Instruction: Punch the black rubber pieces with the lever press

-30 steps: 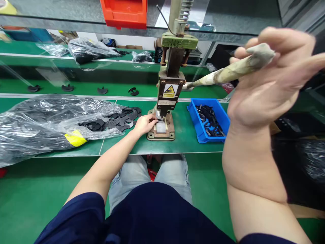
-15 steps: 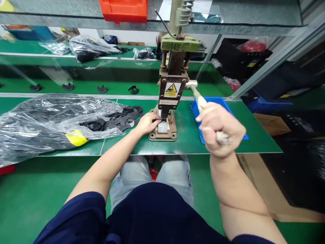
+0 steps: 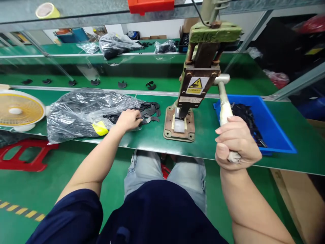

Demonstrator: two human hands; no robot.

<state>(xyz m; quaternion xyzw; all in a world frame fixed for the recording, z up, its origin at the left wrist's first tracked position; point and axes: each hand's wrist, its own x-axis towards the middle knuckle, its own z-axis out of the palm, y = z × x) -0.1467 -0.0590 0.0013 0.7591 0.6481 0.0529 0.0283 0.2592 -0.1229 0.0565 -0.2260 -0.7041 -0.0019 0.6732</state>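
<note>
Black parts [image 3: 152, 109] now at left hand [image 3: 129, 120]

1. One tall green-and-brown metal press [image 3: 198, 88]; its base centres my clock.
2. One pale wrapped lever [image 3: 224, 105], towards three.
3. Two bare hands: left hand [image 3: 128, 119] at nine, right hand [image 3: 238, 144] at four.
4. One clear plastic bag [image 3: 73, 118] at nine; its heaped black curved pieces [image 3: 151, 110] defy counting.
5. One blue rectangular plastic bin [image 3: 270, 123], three.
6. Six small black curved pieces or clusters [image 3: 122, 84], rowed around ten.
7. One round yellow-and-white fan [image 3: 15, 111], nine.
</note>
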